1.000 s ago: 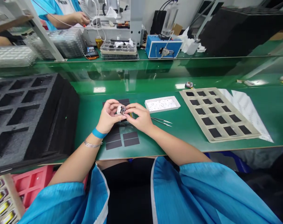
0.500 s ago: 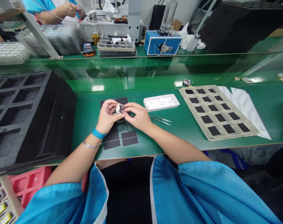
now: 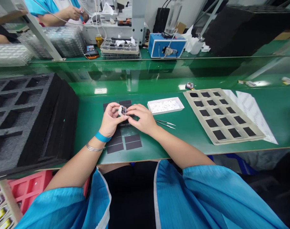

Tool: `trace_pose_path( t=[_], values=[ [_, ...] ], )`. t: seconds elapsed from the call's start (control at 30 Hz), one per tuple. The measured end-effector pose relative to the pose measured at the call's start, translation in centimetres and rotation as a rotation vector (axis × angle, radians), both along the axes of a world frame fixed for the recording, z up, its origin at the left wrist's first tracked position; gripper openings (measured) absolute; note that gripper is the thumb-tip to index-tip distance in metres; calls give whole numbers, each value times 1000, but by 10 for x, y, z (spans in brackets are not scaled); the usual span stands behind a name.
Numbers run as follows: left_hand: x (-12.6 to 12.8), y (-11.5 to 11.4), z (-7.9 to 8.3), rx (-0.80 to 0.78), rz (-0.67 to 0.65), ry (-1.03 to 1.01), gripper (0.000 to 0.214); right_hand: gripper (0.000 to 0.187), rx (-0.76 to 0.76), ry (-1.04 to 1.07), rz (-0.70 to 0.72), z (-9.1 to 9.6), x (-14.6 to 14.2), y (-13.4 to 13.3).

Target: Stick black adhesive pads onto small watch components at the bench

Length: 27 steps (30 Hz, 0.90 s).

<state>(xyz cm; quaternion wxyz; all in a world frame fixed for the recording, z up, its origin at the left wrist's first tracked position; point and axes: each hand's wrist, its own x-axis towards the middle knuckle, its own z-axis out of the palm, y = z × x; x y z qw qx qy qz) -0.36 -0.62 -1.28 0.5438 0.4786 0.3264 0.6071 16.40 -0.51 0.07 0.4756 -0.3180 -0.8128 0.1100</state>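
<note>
A small rounded white part with a dark, shiny inside (image 3: 122,110) is held up between my two hands; its kind is too small to make out. My left hand (image 3: 111,117) grips it from the left, thumb below and fingers behind. My right hand (image 3: 143,119) pinches at its right side with thumb and fingertips. Beneath the hands, flat dark rectangular pieces (image 3: 132,142) lie in rows on the green table, partly hidden. Tweezers (image 3: 167,124) rest just right of my right hand. Behind them is a white box (image 3: 166,106) with tiny pieces in it.
A beige tray (image 3: 208,120) with dark pads in its pockets lies to the right, over white printed sheets (image 3: 257,111). Stacked black foam trays (image 3: 63,117) stand at left. A small part (image 3: 189,85) sits behind the beige tray. Across the bench is another person's hand (image 3: 74,12).
The white part has turned slightly in my fingers, so more of its dark inside faces the camera. Both hands keep nearly the same place and hold.
</note>
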Motion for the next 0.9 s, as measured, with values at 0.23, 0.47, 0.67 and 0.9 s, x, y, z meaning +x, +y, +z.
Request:
trace_pose_path(
  t=[0.23, 0.47, 0.67, 0.9],
  values=[
    [2, -2, 3, 36, 57, 64, 64, 11, 96, -50, -72, -9, -5, 0],
    [3, -3, 5, 10, 18, 57, 63, 11, 10, -33, -18, -3, -6, -1],
    [1, -5, 12, -142, -107, -45, 61, 11, -112, -177, -130, 30, 36, 9],
    [0, -8, 17, -275, -263, -114, 59, 12, -516, -226, -389, 42, 72, 25]
  ],
)
